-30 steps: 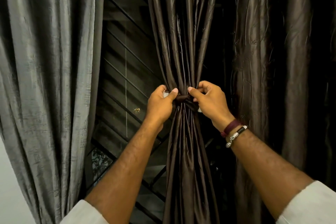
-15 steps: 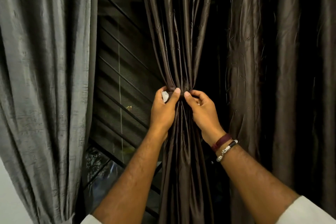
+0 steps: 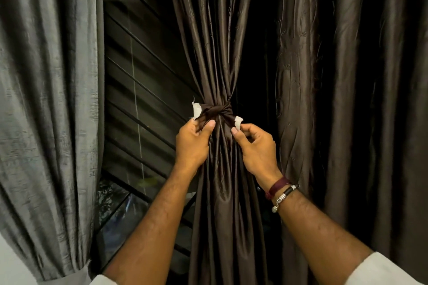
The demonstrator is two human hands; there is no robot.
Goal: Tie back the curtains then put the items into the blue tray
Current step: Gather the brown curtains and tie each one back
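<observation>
A dark brown curtain (image 3: 215, 48) hangs in the middle, gathered into a narrow bundle. A brown tie-back band (image 3: 216, 110) is knotted round it, and its two ends show pale lining. My left hand (image 3: 193, 146) is just below the knot on the left and pinches the left end between thumb and fingers. Just below on the right, my right hand (image 3: 258, 148) pinches the right end at its pale tip. No blue tray or loose items are in view.
A grey curtain (image 3: 46, 81) hangs loose on the left. Another dark brown curtain (image 3: 324, 81) hangs on the right. Between the grey curtain and the bundle, a dark window with slanted bars (image 3: 141, 71) shows.
Both hands have dropped from the sides of the knot to just under it, uncovering the tied band. They now hold only its ends.
</observation>
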